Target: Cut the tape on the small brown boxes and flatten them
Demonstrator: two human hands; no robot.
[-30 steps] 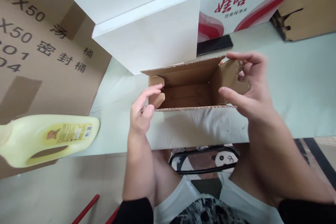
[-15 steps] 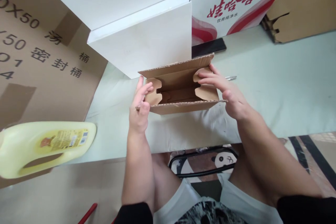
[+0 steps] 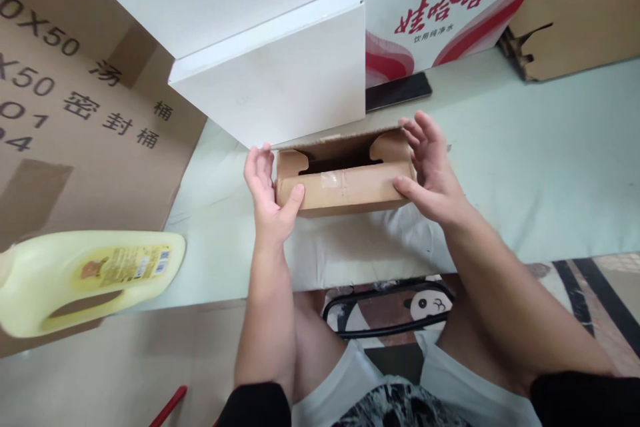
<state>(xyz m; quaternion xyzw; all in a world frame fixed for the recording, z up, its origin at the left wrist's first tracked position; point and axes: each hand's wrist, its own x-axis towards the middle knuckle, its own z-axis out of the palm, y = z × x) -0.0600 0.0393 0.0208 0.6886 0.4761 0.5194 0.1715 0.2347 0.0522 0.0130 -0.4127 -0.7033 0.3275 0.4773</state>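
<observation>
A small brown cardboard box (image 3: 345,203) stands on the cloth-covered table in front of me. Its side flaps are folded inward, and the near long flap, with a piece of clear tape on it, lies folded over the front of the opening. The far long flap still stands up. My left hand (image 3: 270,190) grips the left end, thumb pressing on the near flap and fingers along the side. At the right end my right hand (image 3: 433,177) has its thumb on the same flap, with its fingers around the far corner. The inside is dark.
White boxes (image 3: 280,73) and a red-and-white carton (image 3: 450,13) stand behind, with a black phone (image 3: 400,91) before them. A large brown carton (image 3: 90,147) is at left, near a pale yellow jug (image 3: 165,240). Another brown carton (image 3: 585,20) sits at far right.
The near long flap has been folded inward over the opening. Both thumbs have moved onto it, and my fingers have shifted from the side flaps to the outer ends of the box.
</observation>
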